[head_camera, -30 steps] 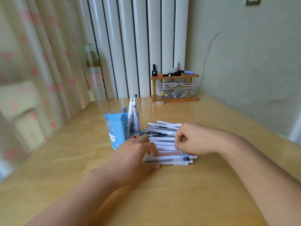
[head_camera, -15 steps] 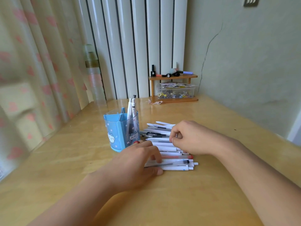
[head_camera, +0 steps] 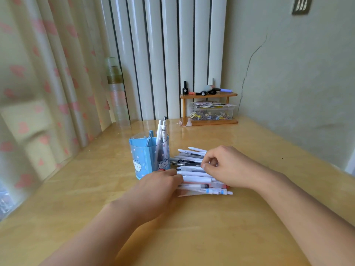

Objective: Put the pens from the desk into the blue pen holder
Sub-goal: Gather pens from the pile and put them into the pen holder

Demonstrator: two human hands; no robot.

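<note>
The blue pen holder (head_camera: 148,158), printed with cartoon faces, stands on the wooden desk (head_camera: 192,237) with two white pens (head_camera: 161,131) upright in it. Just right of it, several mostly white pens (head_camera: 194,176) lie side by side in a pile. My left hand (head_camera: 155,187) rests on the left ends of the near pens, its fingertips touching them and its thumb hidden. My right hand (head_camera: 228,167) lies over the right part of the pile, fingers curled, with thumb and forefinger pinching a pen in the middle of the pile.
A small wooden shelf (head_camera: 209,96) with a clear box of small items (head_camera: 211,112) stands at the desk's far end against the radiator. A tall bottle (head_camera: 117,93) stands at the far left by the curtain. The wall runs along the desk's right side.
Both hands stay on the pile. My right hand's thumb and forefinger have closed in on a pen in the middle. My left hand's fingers have flattened a little onto the pens.
</note>
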